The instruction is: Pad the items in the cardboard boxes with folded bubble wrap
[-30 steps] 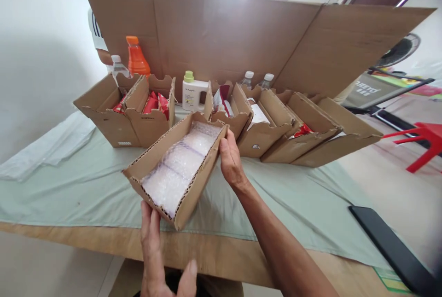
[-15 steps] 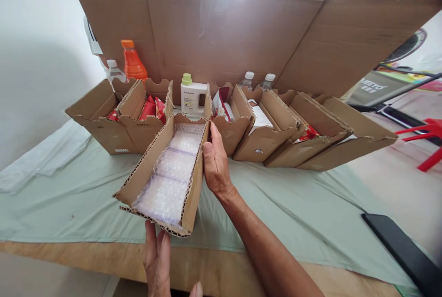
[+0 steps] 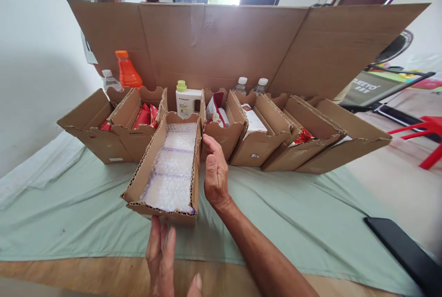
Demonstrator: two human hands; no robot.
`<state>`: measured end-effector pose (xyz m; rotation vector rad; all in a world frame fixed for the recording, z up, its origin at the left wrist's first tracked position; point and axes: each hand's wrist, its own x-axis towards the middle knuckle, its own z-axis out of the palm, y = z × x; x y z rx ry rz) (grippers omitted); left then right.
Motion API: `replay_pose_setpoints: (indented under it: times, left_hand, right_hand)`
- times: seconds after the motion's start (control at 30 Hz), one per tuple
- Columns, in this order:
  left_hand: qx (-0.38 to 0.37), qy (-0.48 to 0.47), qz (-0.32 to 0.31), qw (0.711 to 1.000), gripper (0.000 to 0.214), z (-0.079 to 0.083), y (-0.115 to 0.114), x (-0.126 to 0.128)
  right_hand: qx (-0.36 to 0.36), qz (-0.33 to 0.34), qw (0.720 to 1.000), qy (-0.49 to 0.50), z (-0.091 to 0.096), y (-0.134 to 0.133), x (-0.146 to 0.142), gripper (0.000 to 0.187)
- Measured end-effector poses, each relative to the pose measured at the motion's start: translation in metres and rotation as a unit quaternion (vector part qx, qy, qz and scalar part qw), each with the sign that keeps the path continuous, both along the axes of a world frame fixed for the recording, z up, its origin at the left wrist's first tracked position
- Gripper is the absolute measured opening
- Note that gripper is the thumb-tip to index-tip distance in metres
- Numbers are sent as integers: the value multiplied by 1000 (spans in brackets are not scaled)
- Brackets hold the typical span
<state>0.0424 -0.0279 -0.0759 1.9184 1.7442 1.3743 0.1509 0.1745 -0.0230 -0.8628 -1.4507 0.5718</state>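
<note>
A narrow open cardboard box [image 3: 141,168] lies in front of me, its far end in the row of similar boxes. Bubble-wrapped packs [image 3: 171,165] fill it. My left hand [image 3: 160,253] is at the box's near end, fingers pointing up and thumb spread, fingertips at the front wall. Along the box's right side stands my right hand [image 3: 217,175], fingers stretched out, its fingertips close to the far right corner; I cannot tell whether they touch. A white bottle with a green cap [image 3: 188,101] shows behind the box's far end.
Boxes with red packets [image 3: 143,116] stand left; others with a foil bag [image 3: 217,110] and a white carton [image 3: 254,119] stand right. A tall cardboard panel [image 3: 221,43] rises behind, with an orange bottle [image 3: 127,70] before it. Green cloth [image 3: 262,214] covers the table.
The box's near end has swung a little right and moved away from me, and it sits more level. My right hand's fingers have loosened from its side. The view has tilted slightly up.
</note>
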Motion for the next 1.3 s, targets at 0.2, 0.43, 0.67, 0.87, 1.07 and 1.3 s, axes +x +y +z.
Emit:
replay_pose_setpoints:
  times: [0.2,0.43,0.67,0.87,1.07,1.3]
  left_hand:
    - [8,33,-27,999,95,11,33,0]
    - [45,64,-58,995,87,13,125,-21]
    - [35,28,-82,996,86,-6,154,-39]
    - [-2,13,-103,995,92,-16,162,-46]
    - [-93,-7,-181,979,96,-14,177,-49]
    - [-177,18,-194,965,88,-7,179,-53]
  right_hand:
    - [-136,-68,987,43,-47,8,7,44]
    - [-234,-37,969,64,-57,6,2,46]
    - [-263,-31,962,72,-57,9,3,48]
    - [-271,-24,961,57,-59,11,2,47]
    - [-267,-20,962,48,-59,10,2,47]
    - [-250,-15,968,32,-59,11,3,49]
